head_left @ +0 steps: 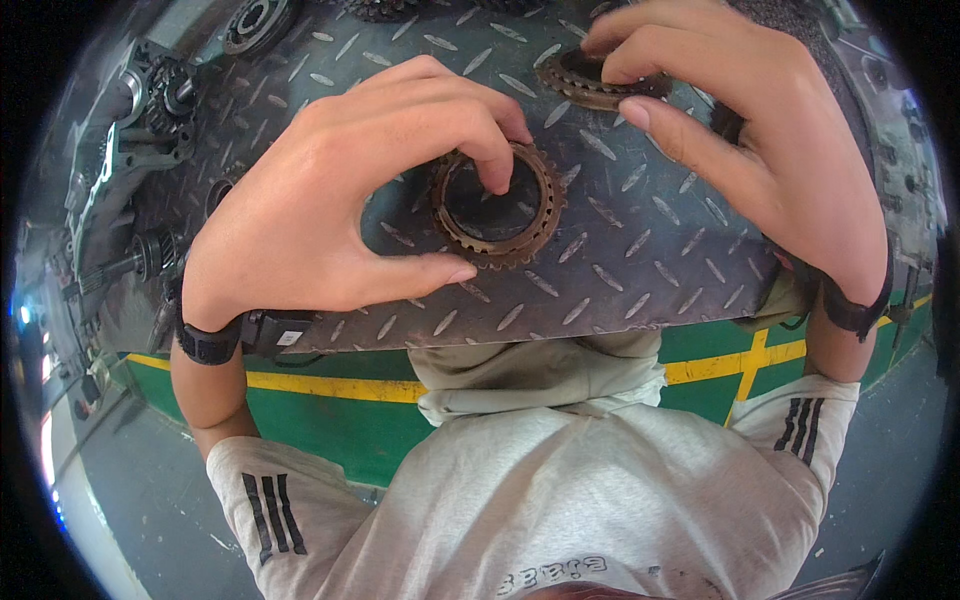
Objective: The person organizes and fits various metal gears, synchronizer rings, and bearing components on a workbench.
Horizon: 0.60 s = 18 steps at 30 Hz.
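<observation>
Near the middle of the metal plate is a brown toothed synchronizer ring [549, 222], its open centre facing up. My left hand [350, 190] is curled round it, the thumb at its near edge and a fingertip reaching over its opening. Farther off to the right, a second synchronizer ring [590, 92] sits at a tilt between the thumb and fingers of my right hand [750, 130]. My right fingers cover part of that ring's top and right side. Each wrist wears a black band.
The diamond-tread plate [600, 275] ends at a near edge in front of my body. At left stand a gearbox housing [150, 120] and a geared shaft [150, 255]. A round bearing-like part [255, 25] lies at the far left. More metal parts [905, 185] line the right side.
</observation>
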Each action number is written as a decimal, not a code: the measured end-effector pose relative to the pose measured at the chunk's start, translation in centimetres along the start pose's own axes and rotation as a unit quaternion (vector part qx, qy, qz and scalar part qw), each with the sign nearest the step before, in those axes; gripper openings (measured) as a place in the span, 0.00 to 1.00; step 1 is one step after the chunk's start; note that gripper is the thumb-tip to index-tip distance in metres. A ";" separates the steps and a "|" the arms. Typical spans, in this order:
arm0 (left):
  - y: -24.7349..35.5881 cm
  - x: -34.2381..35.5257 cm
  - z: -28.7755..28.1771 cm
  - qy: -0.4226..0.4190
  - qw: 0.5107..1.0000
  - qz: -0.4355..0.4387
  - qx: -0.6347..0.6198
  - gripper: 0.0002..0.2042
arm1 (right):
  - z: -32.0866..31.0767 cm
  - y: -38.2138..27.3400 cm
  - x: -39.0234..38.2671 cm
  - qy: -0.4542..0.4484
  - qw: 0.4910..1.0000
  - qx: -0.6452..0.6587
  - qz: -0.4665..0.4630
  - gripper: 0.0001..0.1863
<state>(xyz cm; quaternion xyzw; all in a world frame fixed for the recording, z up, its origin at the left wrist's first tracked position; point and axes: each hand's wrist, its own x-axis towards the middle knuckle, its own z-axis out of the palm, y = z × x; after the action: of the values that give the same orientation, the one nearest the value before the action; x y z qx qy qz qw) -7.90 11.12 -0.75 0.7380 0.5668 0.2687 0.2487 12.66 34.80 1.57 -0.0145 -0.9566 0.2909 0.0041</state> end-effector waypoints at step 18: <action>-0.5 -0.7 -0.4 -0.014 1.000 -0.027 0.006 0.22 | -1.9 -3.4 2.3 -0.075 0.969 0.123 0.199 0.14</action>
<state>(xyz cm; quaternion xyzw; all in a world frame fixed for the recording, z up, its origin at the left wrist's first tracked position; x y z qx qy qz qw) -8.69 10.55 -0.93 0.7277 0.5845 0.2482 0.2593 10.27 33.09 5.03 -0.1821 -0.8889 0.4015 -0.1241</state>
